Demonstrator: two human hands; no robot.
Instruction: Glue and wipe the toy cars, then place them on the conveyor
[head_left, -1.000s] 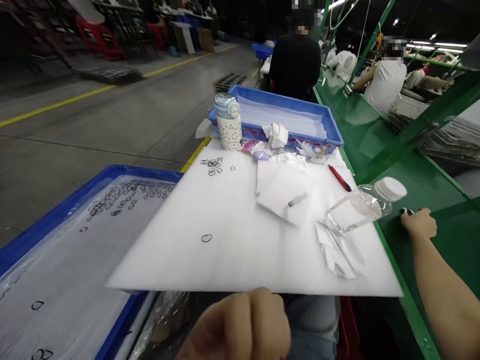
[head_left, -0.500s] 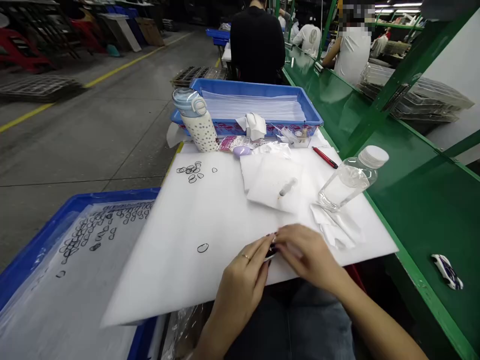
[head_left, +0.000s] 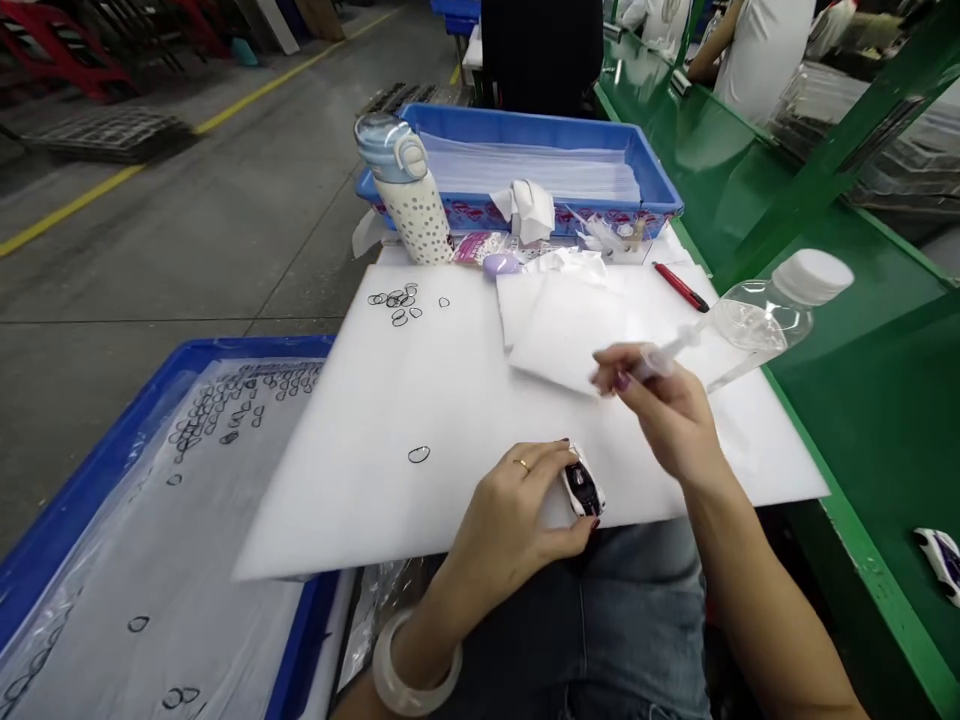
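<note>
My left hand (head_left: 517, 510) grips a small white toy car (head_left: 582, 488) with a dark top, thumb at one end and fingers at the other. The car is over the front edge of the white foam sheet (head_left: 360, 470). Higher and to the right, my right hand (head_left: 667, 415) is closed around a translucent syringe (head_left: 660, 358), slightly blurred, in front of the clear bottle (head_left: 757, 320). Beyond that hand lies a folded white foam pad (head_left: 562, 335). One thin black ring (head_left: 419, 454) rests left of my left hand, and several more rings (head_left: 397, 300) lie further back.
A blue tray (head_left: 187, 350) with several black rings sits low on the left. Behind the sheet stand a dotted tumbler (head_left: 416, 215) and a blue bin (head_left: 525, 125). A red pen (head_left: 680, 287) lies at the right. Another toy car (head_left: 939, 562) is on the green surface.
My right hand has left the car and moved up and right, now holding the syringe that lay on the foam pad. My left hand still holds the car, now more visible. The view has tilted down.
</note>
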